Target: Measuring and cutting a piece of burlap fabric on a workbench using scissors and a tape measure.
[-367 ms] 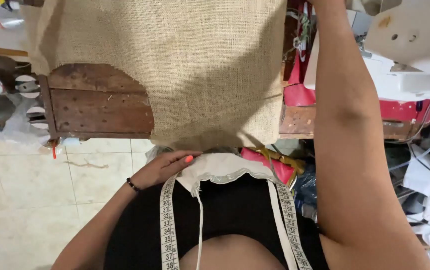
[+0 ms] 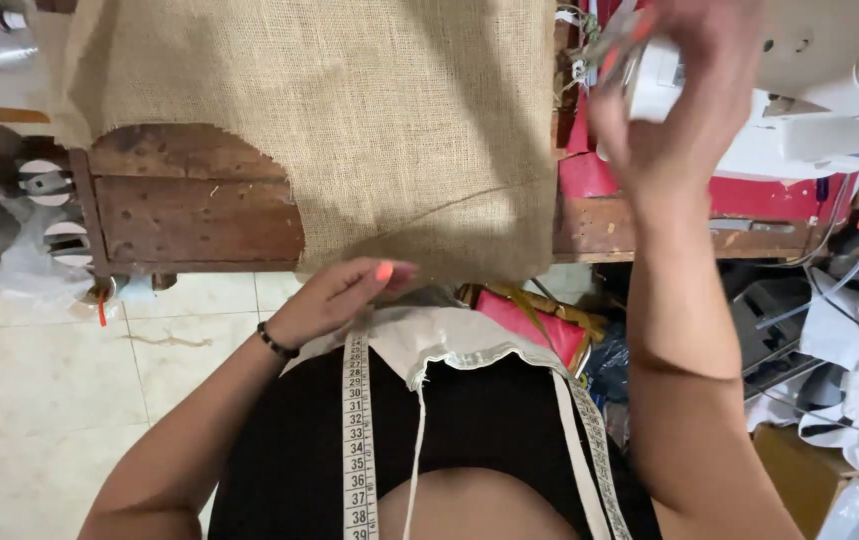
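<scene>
Nearest: black garment [image 2: 470, 440] on the person's torso, white measuring tape [image 2: 358, 440] draped round the neck, both ends hanging down the front. White cloth [image 2: 450, 335] lies at the chest just below the burlap edge.

Left hand [image 2: 335, 295] at near centre, dark bracelet [image 2: 276, 342] on the wrist. Fingers loosely curled, fingertips with orange-pink nails touching the lower hem of the burlap sheet [image 2: 350, 120]; whether it pinches the hem or only rests on it, cannot tell.

Burlap sheet hangs over the near edge of a worn wooden table [image 2: 190, 215], covering most of its top, a curved cut-out in its left side showing the wood. A loose thread runs across its lower right part.

Right hand [image 2: 675, 90] raised at far right, blurred, fingers bent together round something small and pale; what it is cannot be made out.

Behind that hand, far right: white sewing machine [image 2: 830, 90], red fabric [image 2: 590, 175] below it. Right side: cables and crumpled white cloth scraps [image 2: 850, 350]. Left: pale tiled floor [image 2: 40, 400], clear plastic bag [image 2: 20, 275] by the table's leg.
</scene>
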